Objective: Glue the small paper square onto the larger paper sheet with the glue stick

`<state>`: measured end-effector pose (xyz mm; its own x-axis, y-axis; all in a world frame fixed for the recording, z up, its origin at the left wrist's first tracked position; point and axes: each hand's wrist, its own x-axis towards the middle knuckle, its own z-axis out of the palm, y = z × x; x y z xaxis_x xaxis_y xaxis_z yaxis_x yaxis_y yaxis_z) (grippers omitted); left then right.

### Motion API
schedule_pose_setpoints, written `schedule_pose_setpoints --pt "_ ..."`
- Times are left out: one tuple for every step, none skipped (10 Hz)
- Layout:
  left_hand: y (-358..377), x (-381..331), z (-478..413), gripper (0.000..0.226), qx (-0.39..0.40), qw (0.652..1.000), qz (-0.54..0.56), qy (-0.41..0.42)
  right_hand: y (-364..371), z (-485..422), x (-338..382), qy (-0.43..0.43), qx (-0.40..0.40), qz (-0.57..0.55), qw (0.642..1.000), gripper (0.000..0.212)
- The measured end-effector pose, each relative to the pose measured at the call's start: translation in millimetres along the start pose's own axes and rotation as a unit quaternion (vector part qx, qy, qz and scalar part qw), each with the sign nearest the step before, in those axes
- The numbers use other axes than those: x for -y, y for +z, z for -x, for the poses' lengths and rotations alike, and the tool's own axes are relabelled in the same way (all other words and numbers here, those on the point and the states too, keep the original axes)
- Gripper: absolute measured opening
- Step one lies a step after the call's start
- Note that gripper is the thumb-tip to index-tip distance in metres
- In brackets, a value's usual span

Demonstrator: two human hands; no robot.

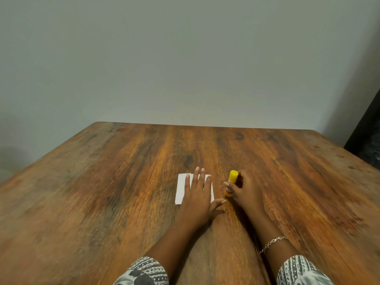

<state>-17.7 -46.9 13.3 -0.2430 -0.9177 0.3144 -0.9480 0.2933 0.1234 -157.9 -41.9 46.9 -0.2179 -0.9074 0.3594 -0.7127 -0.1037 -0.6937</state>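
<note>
Glue stick (232, 183): head view, yellow cap up, near upright, base on the wooden table (102, 202), at 3 o'clock of the white paper (182, 190), just beside it. Right hand (245, 192) grips its barrel, fingers curled round it. Left hand (197, 194) lies flat on the paper, fingers straight and spread, pressing down. Can't tell a separate small square under the palm. Bracelet (272, 242) on the right wrist.

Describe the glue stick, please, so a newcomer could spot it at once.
On the wooden table, look just right of the white paper under the flat left hand. The glue stick is gripped there by the right hand: a small tube, the only yellow thing.
</note>
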Motion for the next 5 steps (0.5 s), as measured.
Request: schedule_pose_setpoints --pt "-2.3 4.1 -2.2 0.109 0.014 0.999 0.016 0.031 2.2 2.1 0.2 0.008 0.001 -0.005 1.0 0.021" --pt "-7.0 8.8 1.8 0.118 0.047 0.998 0.032 0.026 2.0 2.2 -1.9 0.012 0.008 -0.012 1.0 0.021" --pt "-12.8 11.5 5.1 0.12 0.054 0.998 0.044 0.006 0.4 1.3 -1.9 0.035 0.038 -0.017 0.999 0.029" --pt "-18.7 14.8 5.3 0.13 0.058 0.997 0.052 -0.003 -3.2 1.4 -2.7 0.033 0.054 -0.003 0.998 0.04" --pt "-29.2 13.6 7.6 0.135 0.073 0.997 0.037 -0.009 -13.5 7.1 3.4 0.002 0.087 0.069 0.994 0.059"
